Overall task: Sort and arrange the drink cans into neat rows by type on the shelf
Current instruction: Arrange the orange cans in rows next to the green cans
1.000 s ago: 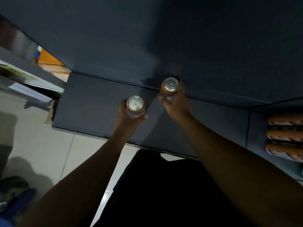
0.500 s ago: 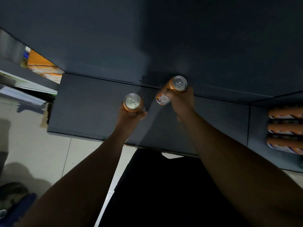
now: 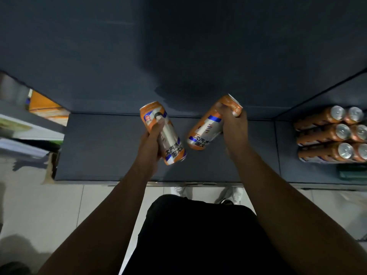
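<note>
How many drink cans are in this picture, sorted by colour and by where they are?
Orange cans held: 2
Orange cans on the shelf, at right: 6 tops showing
Other colours: 0
Total: 8

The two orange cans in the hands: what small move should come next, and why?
Probably carry both toward the right. The left hand grips the left can and the right hand grips the right can, both tilted above the shelf, while matching grouped cans sit rightward.
</note>
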Action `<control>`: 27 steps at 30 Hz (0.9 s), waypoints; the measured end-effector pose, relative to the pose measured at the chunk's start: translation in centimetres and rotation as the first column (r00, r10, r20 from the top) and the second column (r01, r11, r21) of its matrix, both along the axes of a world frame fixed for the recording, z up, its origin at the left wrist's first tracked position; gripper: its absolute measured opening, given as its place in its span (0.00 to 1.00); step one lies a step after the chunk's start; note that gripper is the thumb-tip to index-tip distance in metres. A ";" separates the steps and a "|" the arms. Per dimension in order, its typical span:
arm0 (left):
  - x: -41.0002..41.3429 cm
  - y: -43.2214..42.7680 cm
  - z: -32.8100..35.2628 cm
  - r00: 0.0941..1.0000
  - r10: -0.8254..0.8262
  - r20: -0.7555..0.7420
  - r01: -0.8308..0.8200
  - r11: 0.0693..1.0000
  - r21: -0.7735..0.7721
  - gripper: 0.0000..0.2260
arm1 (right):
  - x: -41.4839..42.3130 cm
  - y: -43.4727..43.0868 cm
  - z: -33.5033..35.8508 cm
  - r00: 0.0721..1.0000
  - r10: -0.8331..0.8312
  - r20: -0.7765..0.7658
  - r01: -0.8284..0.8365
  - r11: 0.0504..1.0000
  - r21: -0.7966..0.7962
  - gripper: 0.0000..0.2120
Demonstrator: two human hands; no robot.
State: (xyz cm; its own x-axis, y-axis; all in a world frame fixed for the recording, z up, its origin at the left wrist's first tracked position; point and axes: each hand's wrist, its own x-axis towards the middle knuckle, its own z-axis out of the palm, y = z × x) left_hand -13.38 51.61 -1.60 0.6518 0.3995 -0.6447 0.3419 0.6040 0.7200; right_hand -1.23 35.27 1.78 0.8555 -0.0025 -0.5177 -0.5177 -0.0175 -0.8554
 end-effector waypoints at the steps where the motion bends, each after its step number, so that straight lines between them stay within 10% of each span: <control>1: 0.4 -0.6 0.8 1.000 0.003 0.005 -0.003 1.000 -0.025 0.19 | 0.1 -0.8 0.7 1.000 -0.012 -0.009 0.012 1.000 0.024 0.23; 6: 2.1 -4.2 4.6 0.995 -0.060 0.082 0.061 0.998 -0.006 0.31 | 0.3 -4.8 3.9 0.977 -0.069 -0.202 0.117 0.965 0.234 0.33; 9: 3.2 -6.9 7.1 0.986 -0.118 0.121 0.101 0.985 0.140 0.21 | 0.2 -7.4 5.8 0.972 -0.074 -0.225 0.150 0.926 0.345 0.30; 27: 2.5 -37.7 14.7 0.861 -0.468 0.200 0.342 0.823 0.453 0.11 | -6.3 -37.5 12.2 0.939 -0.252 0.236 0.162 0.926 0.341 0.12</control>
State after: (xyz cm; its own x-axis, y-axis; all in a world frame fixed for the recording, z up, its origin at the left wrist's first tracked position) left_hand -10.87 13.89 13.05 0.9405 0.2316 -0.2488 0.2299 0.1056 0.9675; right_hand -7.56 -2.27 13.99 0.9603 -0.0717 -0.2698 -0.2282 0.3549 -0.9066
